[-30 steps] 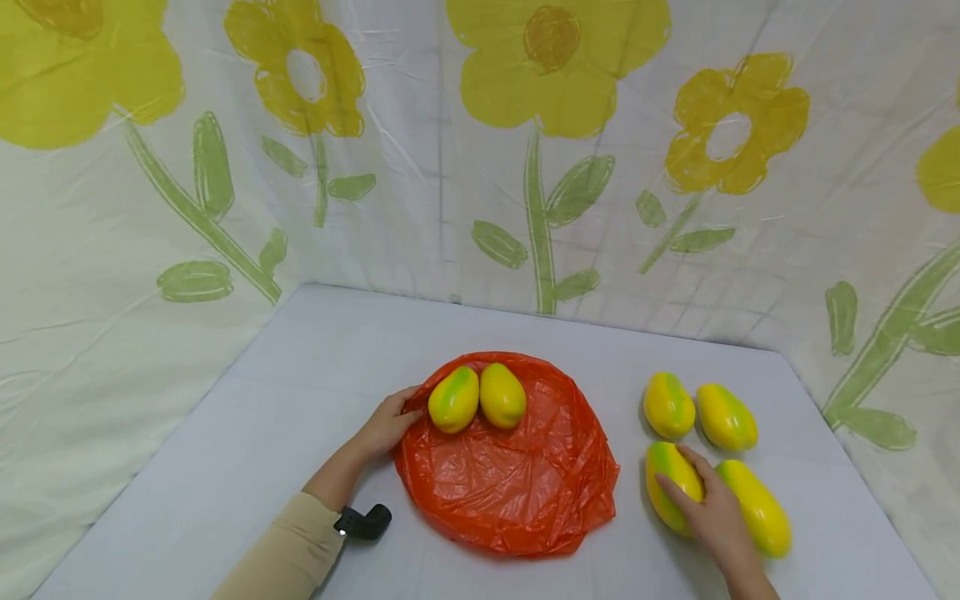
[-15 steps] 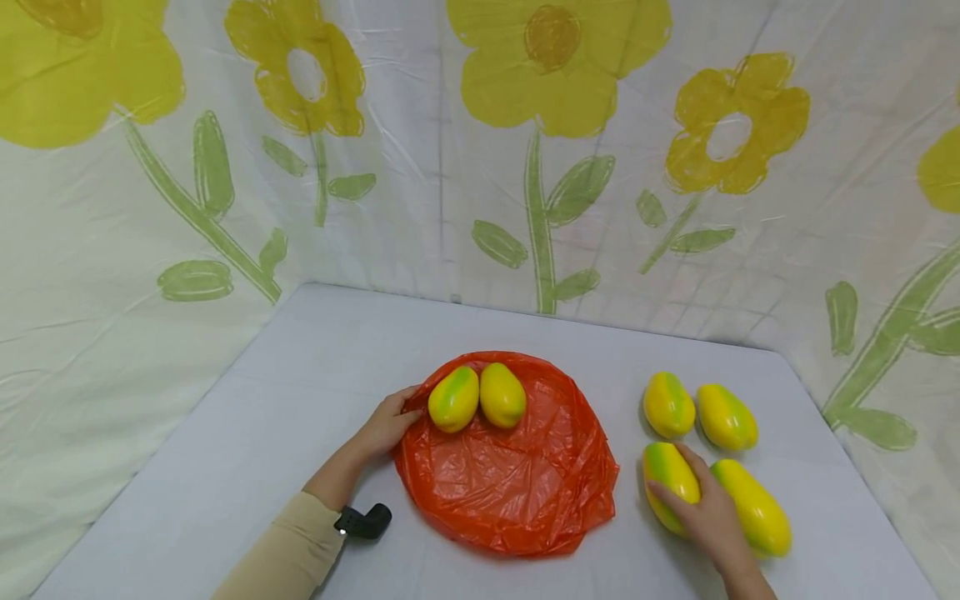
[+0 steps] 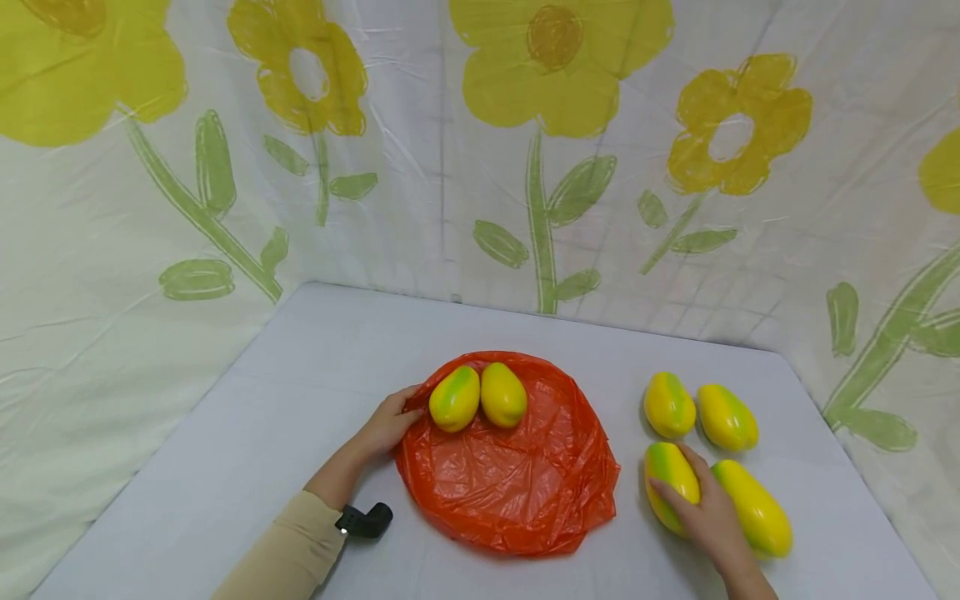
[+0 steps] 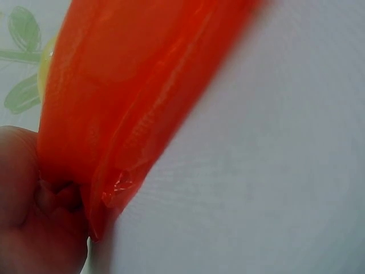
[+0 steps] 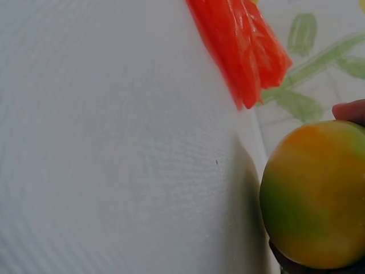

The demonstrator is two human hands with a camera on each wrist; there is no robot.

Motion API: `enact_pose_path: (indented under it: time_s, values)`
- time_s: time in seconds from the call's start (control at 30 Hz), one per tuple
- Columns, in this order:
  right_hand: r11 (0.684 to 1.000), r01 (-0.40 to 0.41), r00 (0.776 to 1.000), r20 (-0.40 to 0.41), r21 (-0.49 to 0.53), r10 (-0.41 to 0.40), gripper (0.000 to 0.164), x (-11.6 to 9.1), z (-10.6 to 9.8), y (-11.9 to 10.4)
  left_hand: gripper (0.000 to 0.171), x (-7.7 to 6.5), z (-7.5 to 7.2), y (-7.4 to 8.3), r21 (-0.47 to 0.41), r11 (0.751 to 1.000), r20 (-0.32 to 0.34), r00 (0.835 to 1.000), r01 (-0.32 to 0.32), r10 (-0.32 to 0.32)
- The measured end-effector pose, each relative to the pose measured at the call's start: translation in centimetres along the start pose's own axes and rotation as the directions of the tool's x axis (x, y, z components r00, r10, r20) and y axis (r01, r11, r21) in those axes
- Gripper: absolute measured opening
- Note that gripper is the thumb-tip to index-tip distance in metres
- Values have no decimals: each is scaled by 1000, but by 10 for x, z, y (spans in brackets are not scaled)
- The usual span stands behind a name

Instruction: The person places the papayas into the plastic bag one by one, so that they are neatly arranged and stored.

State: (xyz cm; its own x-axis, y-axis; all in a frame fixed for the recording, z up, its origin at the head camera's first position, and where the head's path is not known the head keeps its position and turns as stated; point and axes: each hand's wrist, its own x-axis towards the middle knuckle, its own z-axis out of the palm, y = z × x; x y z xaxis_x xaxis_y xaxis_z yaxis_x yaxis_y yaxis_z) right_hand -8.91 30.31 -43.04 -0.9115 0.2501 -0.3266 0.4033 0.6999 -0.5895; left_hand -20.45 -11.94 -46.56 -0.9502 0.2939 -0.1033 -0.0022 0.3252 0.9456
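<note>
A red plastic bag (image 3: 517,492) lies spread open in a round shape on the table. Inside it, near the far left rim, two yellow-green papayas (image 3: 454,400) sit side by side. My left hand (image 3: 390,421) pinches the bag's left edge; its curled fingers against the red plastic (image 4: 125,85) also show in the left wrist view. To the right of the bag, my right hand (image 3: 712,517) grips a papaya (image 3: 671,483), thumb on the near left side and fingers over the top. The right wrist view shows this papaya (image 5: 319,194) close up; whether it touches the table is unclear.
Beside my right hand lies another papaya (image 3: 756,508), partly behind the hand. Two more papayas (image 3: 669,406) rest farther back on the right. A white cloth covers the table (image 3: 300,358). Flower-printed sheets (image 3: 420,208) hang behind it and at both sides.
My right hand and the papaya in it have shifted very slightly left. My left hand and the bag have stayed in place.
</note>
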Motion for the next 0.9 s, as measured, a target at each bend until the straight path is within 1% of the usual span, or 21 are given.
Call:
enact_pose_path:
  time_s: [0.3,0.5,0.73,0.9]
  values:
    - [1000,0,1000,2,8,0,102,-1,-5,-4,45,1,0,-1,-2,1000,-10,1000,15,-15]
    - [1000,8,1000,7,19,-8,99,-4,-11,-7,45,2,2,-2,12,1000,-9,1000,25,-25]
    - [998,59,998,-31,33,-58,90,0,-15,-21,45,2,2,-1,21,999,-21,999,32,-31]
    - [990,119,992,-48,71,-115,86,3,-16,-33,45,2,1,-1,23,999,-17,999,35,-34]
